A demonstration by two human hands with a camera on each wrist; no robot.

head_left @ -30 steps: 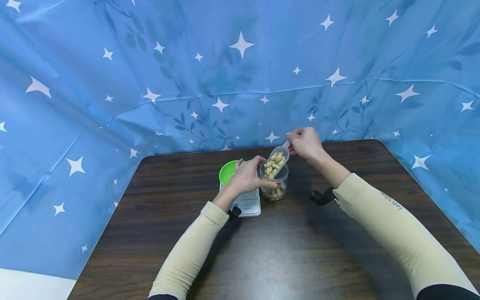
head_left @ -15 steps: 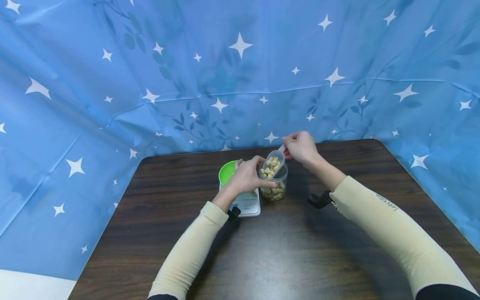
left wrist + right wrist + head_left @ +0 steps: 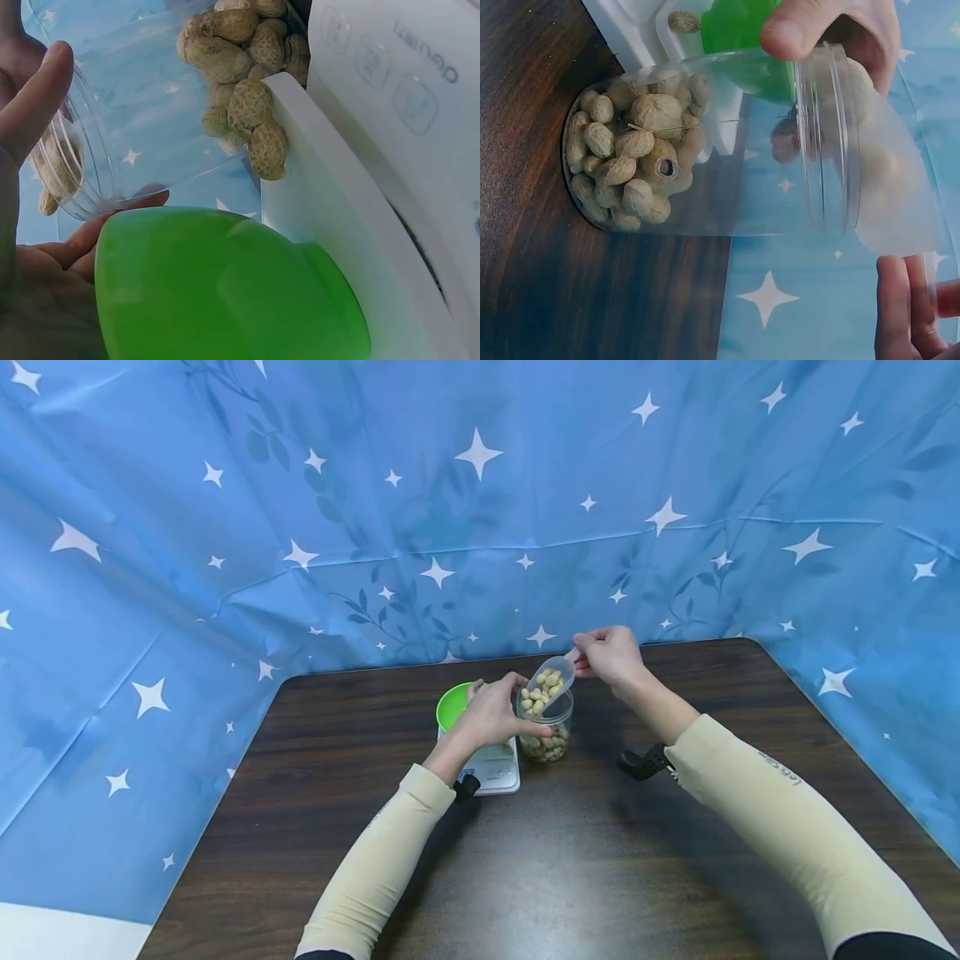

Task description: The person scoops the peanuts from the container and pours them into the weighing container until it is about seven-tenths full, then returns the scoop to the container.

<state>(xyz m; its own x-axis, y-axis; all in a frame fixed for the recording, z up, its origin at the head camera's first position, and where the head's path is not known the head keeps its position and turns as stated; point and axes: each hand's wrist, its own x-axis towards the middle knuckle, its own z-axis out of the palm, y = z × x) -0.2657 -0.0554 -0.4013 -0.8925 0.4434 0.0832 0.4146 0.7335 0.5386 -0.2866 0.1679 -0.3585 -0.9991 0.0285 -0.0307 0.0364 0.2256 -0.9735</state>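
While only the right wrist view shows a holed peanut (image 3: 654, 160) inside the jar (image 3: 742, 202) on the tabletop (image 3: 600, 860), the left hand (image 3: 491, 714) grips its rim; the raised right hand (image 3: 609, 653) pinches the scoop (image 3: 562, 666), tilted at its mouth.

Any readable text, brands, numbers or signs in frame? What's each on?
"deli": appears to start the upside-down print on the white scale; the rest is blurred.
Scale buttons: markings too blurred to read.
Scale display: too small to read.
Right sleeve: dark lettering, too blurred to read surely.
Left sleeve: possible faint print, too small.
Jar and scoop: no lettering visible.
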